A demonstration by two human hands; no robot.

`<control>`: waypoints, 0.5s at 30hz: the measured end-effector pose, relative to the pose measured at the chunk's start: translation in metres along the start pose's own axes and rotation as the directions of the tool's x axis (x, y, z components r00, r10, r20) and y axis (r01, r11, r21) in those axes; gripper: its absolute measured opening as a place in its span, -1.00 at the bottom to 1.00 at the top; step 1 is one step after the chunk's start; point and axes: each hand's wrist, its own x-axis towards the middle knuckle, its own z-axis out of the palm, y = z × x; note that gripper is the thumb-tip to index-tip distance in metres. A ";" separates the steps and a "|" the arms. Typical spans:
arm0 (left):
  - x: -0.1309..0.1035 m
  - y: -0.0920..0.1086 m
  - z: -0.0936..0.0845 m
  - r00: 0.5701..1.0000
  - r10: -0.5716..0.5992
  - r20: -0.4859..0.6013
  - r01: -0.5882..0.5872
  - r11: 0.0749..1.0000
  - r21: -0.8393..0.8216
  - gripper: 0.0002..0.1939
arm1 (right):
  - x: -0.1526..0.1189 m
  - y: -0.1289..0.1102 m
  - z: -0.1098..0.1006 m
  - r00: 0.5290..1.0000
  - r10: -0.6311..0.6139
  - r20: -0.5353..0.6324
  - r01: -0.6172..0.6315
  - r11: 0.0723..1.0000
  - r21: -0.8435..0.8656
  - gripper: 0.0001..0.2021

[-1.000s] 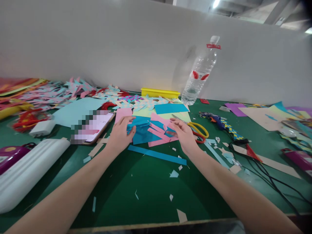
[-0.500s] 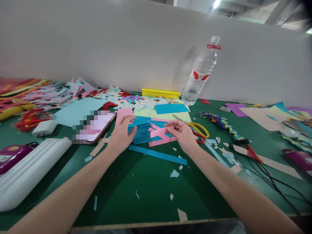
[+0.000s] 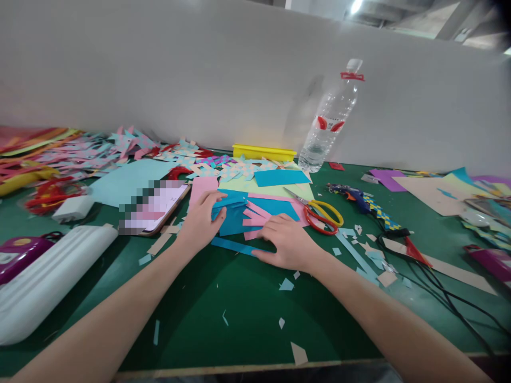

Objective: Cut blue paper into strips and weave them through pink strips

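Near the middle of the table lies a sheet of blue paper [image 3: 233,227] cut into strips, with pink paper strips [image 3: 255,214] fanned across it. My left hand [image 3: 202,218] is at its left side, fingers curled around folded-back blue strips [image 3: 230,202]. My right hand [image 3: 289,243] is palm-down with thumb and fingers apart. Its fingers rest by the pink strips, while the thumb touches a loose blue paper strip [image 3: 233,246] in front. Part of that strip is hidden under the hand. Scissors [image 3: 323,215] with yellow and red handles lie just right of the papers.
A phone [image 3: 157,207], a white charger [image 3: 73,209] and a long white object [image 3: 56,282] occupy the left side. Behind the papers stand a yellow plastic piece [image 3: 264,152] and a leaning water bottle [image 3: 329,122]. Paper scraps [image 3: 286,284] and black cables [image 3: 447,290] lie around.
My right hand has let go of a pink strip and moved down toward me, onto the loose blue strip. The pink strips now lie fanned out. My left hand stays in place.
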 end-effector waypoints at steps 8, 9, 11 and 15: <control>-0.001 -0.001 0.001 1.000 0.007 0.012 -0.007 1.000 -0.009 -0.74 | 0.004 0.001 -0.002 0.986 -0.091 0.142 0.069 0.987 0.148 -0.82; -0.001 -0.002 0.001 1.000 0.010 0.010 -0.010 1.000 -0.009 -0.74 | 0.004 0.001 -0.003 0.986 -0.081 0.144 0.058 0.985 0.161 -0.83; 0.000 -0.002 0.001 1.000 0.014 0.003 -0.014 1.000 -0.008 -0.74 | 0.005 0.000 -0.003 0.987 -0.062 0.151 0.034 0.982 0.184 -0.85; 0.000 -0.002 0.000 1.000 0.013 0.001 -0.013 1.000 -0.008 -0.74 | 0.006 -0.002 -0.002 0.985 -0.063 0.161 0.031 0.980 0.194 -0.88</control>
